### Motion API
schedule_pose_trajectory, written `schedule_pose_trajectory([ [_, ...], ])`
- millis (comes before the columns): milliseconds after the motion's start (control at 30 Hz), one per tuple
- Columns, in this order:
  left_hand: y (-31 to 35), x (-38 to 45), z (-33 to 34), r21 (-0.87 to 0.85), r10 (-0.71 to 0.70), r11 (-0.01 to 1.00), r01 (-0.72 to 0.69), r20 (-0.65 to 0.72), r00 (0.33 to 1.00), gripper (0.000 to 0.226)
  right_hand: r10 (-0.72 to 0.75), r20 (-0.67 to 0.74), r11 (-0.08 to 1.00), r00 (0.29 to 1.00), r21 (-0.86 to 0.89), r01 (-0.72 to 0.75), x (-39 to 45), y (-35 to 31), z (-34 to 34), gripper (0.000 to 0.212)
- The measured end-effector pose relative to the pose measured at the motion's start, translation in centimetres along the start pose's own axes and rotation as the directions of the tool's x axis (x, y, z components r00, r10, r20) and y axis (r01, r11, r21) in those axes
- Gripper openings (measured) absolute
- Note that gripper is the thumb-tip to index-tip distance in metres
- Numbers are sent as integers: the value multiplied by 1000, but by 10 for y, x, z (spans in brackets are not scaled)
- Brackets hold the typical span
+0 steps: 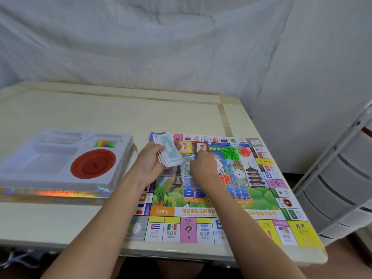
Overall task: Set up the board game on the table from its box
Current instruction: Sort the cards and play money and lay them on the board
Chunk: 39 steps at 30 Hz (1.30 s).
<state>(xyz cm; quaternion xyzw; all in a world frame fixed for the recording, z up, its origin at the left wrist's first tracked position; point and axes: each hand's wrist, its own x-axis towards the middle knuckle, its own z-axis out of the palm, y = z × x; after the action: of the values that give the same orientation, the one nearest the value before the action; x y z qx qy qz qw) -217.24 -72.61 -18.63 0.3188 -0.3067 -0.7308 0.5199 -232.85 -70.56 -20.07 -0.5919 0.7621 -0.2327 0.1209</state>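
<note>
My left hand (150, 160) grips a fanned stack of pale notes (168, 151) above the board (213, 198); my right hand (203, 167) presses curled fingers onto a grey note (186, 166) lying there.

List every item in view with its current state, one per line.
Board: unfolded flat on the table.
Tray: on the box, mostly emptied.
Red dish: seated in tray.
Banknote stack: held in left hand.
Right hand: laying a note on board.
Green houses: piled on board.

Both forearms are bare to the frame's edge, and the hands (149, 160) wear no gloves, rings or watch.
</note>
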Motion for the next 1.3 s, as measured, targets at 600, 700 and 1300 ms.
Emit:
schedule_pose_trajectory([
  [600, -19, -35, 22, 314, -41, 949, -18, 180, 983, 49, -5, -46, 699, 999, 714, 36, -49, 28, -43, 10],
  [700, -22, -36, 24, 337, -24, 941, -35, 170, 985, 49, -10, -34, 681, 999, 732, 32, -52, 28, -47, 13],
  [1300, -24, -34, 23, 351, 15, 935, -43, 82, 996, 51, -37, -37, 709, 999, 703, 52, -53, 22, -51, 12],
])
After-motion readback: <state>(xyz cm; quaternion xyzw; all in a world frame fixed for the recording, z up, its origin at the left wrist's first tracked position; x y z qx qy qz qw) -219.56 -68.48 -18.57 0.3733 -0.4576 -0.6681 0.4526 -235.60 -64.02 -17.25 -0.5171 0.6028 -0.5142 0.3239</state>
